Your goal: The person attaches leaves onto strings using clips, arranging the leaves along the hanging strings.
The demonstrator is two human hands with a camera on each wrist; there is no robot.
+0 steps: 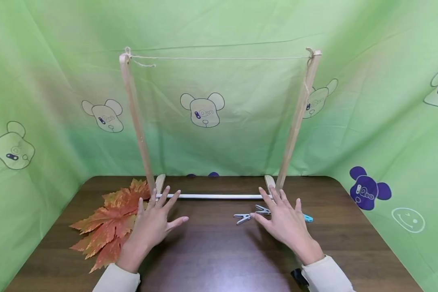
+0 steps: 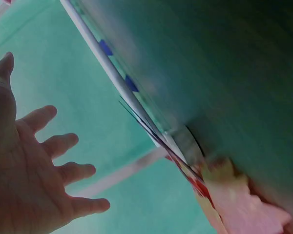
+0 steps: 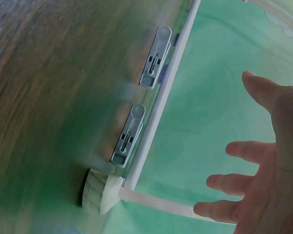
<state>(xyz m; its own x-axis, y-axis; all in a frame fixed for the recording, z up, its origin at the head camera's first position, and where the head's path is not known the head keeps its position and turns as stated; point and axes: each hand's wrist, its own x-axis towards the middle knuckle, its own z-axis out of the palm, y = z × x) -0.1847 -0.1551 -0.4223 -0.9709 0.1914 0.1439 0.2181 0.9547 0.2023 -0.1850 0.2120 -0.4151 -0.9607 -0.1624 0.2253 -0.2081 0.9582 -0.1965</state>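
Note:
My left hand (image 1: 152,224) has its fingers spread, palm down, and holds nothing. Beside it lie orange-red artificial maple leaves (image 1: 107,223), partly covered by that hand. Palm down too, my right hand (image 1: 285,221) is spread and empty near the clothespins. One grey clothespin (image 1: 243,218) lies left of its thumb, and a second grey clothespin (image 1: 262,209) sits just beyond. A blue clothespin (image 1: 308,218) pokes out to the right, mostly hidden by the hand. In the wrist views, both the left palm (image 2: 31,187) and the right palm (image 3: 268,190) appear clear of the tabletop.
Behind the hands stands a wooden frame with a left post (image 1: 136,109) and a right post (image 1: 298,117). String (image 1: 219,58) runs between their tops, and a white rod (image 1: 219,196) joins them low down. A green patterned cloth (image 1: 219,150) hangs around the brown table (image 1: 219,251).

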